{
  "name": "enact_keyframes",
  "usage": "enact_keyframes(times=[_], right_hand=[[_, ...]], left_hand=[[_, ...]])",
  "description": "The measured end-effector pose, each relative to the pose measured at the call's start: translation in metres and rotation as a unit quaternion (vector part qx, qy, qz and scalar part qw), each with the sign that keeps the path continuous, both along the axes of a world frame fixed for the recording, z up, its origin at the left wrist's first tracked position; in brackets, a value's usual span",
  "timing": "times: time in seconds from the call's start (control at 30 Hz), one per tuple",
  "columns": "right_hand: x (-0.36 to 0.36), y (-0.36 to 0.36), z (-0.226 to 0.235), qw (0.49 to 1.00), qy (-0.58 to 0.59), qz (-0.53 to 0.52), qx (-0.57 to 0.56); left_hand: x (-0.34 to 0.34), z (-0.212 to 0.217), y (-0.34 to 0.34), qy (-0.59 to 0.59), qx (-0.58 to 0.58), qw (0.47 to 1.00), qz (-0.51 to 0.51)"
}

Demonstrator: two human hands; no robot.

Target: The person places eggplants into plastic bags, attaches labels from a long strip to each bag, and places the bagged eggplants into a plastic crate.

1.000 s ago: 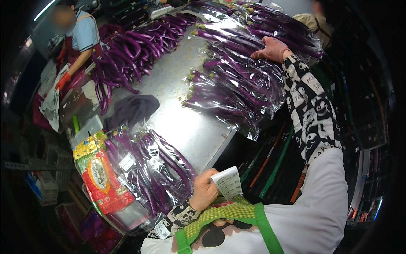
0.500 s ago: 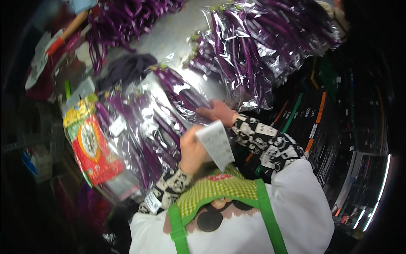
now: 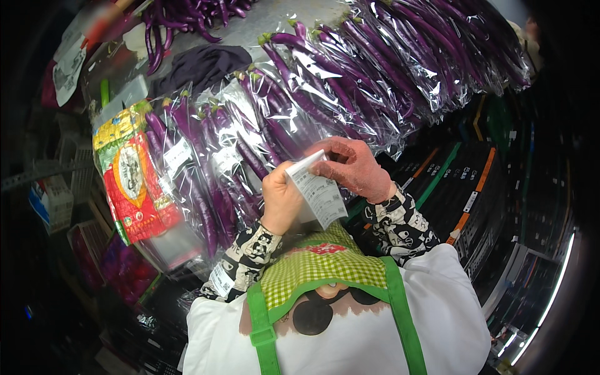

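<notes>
A folded strip of white printed labels is held up in front of my apron. My left hand, bare, grips the strip's left side between thumb and fingers. My right hand, in a pinkish-red glove, pinches the strip's upper edge with thumb and forefinger. Just beyond the hands, clear bags of long purple eggplants lie side by side on the metal table. Two bags on the left carry a white label. More bagged eggplants overlap toward the far right.
Loose eggplants are heaped at the far left, near a dark cloth. A red and yellow printed bag lies at the table's left end. Black crates with orange and green edges are stacked on the right.
My right hand has left the eggplant bag and come back to the label strip, where it now pinches the upper edge. My left hand has kept its hold. The view has shifted slightly.
</notes>
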State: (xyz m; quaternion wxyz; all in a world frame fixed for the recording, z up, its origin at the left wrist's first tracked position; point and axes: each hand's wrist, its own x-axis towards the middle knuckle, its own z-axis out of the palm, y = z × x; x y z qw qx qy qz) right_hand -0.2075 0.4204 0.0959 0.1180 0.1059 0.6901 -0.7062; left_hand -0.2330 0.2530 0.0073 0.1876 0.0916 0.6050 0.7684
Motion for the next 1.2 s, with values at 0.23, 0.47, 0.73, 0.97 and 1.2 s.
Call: enact_keyframes(times=[0.23, 0.47, 0.73, 0.97, 1.2], right_hand=[[-0.001, -0.002, -0.006, 0.999, 0.001, -0.016, -0.032], [-0.007, -0.004, -0.008, 1.000, 0.019, -0.018, 0.008], [-0.036, 0.017, -0.053, 0.989, 0.138, -0.041, 0.024], [-0.098, 0.024, -0.074, 0.999, 0.043, -0.005, 0.020], [-0.135, 0.059, -0.086, 0.996, -0.073, -0.043, -0.028]], left_hand=[[-0.003, 0.042, 0.018, -0.066, 0.098, 0.983, 0.137], [0.000, 0.005, 0.004, -0.080, 0.083, 0.993, 0.038], [-0.001, -0.021, 0.001, -0.062, -0.054, 0.996, -0.021], [0.001, -0.010, -0.011, 0.130, -0.331, 0.896, -0.267], [-0.006, -0.003, 0.021, 0.401, -0.321, 0.838, -0.186]])
